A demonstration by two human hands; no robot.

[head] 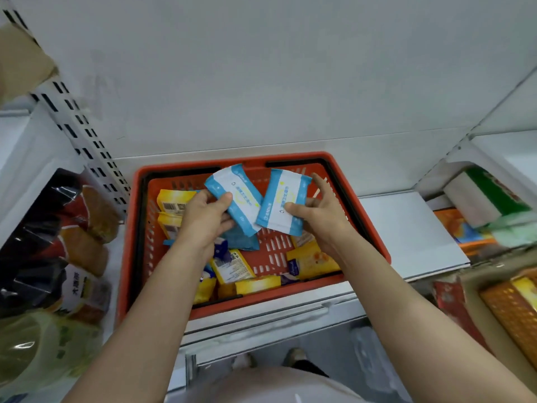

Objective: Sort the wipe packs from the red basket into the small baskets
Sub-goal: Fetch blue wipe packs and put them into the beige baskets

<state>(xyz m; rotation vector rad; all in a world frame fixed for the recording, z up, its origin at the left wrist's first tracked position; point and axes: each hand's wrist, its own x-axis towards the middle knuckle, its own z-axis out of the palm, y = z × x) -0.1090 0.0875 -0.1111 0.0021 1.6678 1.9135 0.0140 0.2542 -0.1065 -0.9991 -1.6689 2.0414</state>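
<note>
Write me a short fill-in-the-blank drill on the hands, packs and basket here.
1. Each hand holds one blue and ____ pack.
2. The left hand and right hand are raised over the ____ basket.
3. Most packs lying in the basket are ____.

Missing words: white; red; yellow
</note>
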